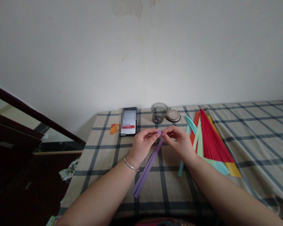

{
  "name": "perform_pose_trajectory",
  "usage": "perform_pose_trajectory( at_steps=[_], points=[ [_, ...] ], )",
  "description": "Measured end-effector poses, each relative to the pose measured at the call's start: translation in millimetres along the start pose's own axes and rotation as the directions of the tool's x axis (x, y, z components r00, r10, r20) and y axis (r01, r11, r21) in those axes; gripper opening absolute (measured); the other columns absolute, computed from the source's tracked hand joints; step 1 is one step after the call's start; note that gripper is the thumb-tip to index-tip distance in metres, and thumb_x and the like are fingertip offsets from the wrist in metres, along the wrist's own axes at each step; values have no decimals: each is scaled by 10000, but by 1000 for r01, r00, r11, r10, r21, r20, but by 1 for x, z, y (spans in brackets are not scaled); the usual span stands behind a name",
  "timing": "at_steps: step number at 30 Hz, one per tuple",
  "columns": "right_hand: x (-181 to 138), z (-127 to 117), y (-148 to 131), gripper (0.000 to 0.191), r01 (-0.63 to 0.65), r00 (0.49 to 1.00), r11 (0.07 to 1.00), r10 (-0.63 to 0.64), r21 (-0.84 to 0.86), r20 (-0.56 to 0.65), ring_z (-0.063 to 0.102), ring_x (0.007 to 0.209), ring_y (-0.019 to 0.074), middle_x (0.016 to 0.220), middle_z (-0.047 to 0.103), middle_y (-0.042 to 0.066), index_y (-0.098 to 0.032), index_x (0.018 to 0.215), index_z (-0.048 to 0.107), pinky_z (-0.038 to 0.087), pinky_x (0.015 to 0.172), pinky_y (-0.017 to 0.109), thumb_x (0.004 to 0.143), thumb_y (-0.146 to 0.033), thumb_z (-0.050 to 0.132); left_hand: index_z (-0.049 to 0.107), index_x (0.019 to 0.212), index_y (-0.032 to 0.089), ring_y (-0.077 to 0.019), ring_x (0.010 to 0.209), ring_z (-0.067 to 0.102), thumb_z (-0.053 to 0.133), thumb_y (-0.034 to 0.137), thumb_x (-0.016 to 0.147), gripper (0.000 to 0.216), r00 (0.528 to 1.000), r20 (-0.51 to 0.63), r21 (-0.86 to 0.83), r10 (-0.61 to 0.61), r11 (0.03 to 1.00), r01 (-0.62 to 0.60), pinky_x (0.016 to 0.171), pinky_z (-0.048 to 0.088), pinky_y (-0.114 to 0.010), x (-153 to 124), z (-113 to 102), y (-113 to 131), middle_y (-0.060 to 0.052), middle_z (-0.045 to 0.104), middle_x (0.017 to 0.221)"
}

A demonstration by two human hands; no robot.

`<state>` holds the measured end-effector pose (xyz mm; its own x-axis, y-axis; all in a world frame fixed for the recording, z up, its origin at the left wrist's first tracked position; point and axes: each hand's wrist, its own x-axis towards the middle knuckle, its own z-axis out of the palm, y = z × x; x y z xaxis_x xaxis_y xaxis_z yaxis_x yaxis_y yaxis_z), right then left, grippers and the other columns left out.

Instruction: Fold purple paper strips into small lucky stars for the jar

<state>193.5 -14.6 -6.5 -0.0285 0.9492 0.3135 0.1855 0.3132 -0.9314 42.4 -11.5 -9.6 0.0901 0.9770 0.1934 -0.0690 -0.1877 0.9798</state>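
A small folded purple paper piece (159, 132) is pinched between the fingertips of both hands. My left hand (145, 142) grips it from the left, thumb and fingers closed, with a silver bangle on the wrist. From the right, my right hand (179, 141) pinches the same piece, its thumb and forefinger together. Below the hands, purple paper strips (147, 169) lie slantwise on the checked cloth. Just beyond the fingers stands a clear plastic cup (159, 110) with a few small purple pieces at its bottom. Its exact folds are too small to make out.
Right of the cup lies a round lid (173, 115). A phone (129, 122) rests at the left by an orange bear-shaped cutout (114, 129). Red paper strips (213, 141) fan out at the right, over yellow, green and turquoise ones. The wall (141, 62) rises behind the table.
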Motion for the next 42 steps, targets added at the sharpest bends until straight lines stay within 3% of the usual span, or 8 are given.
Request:
perform_pose_trajectory(
  at_steps=[14,42],
  points=[
    [-1,-1,-2,98,42,999,998,-43,-37,-8,585,635,154,699,636,31,-202,719,639,485,594,281,759,-292,637,702,845,160,-178,815,685,713,317,701,213,1000,-14,4,-21,1000,21,802,553,-334,2,-1,-1,-62,737,875],
    [1,-1,0,137,-48,999,999,48,7,19,566,604,145,673,617,23,-190,689,623,471,576,272,730,-317,652,705,890,168,-188,864,678,700,336,718,240,997,44,-14,-62,998,63,829,539,-332,1,-2,-4,-70,729,945]
  ],
)
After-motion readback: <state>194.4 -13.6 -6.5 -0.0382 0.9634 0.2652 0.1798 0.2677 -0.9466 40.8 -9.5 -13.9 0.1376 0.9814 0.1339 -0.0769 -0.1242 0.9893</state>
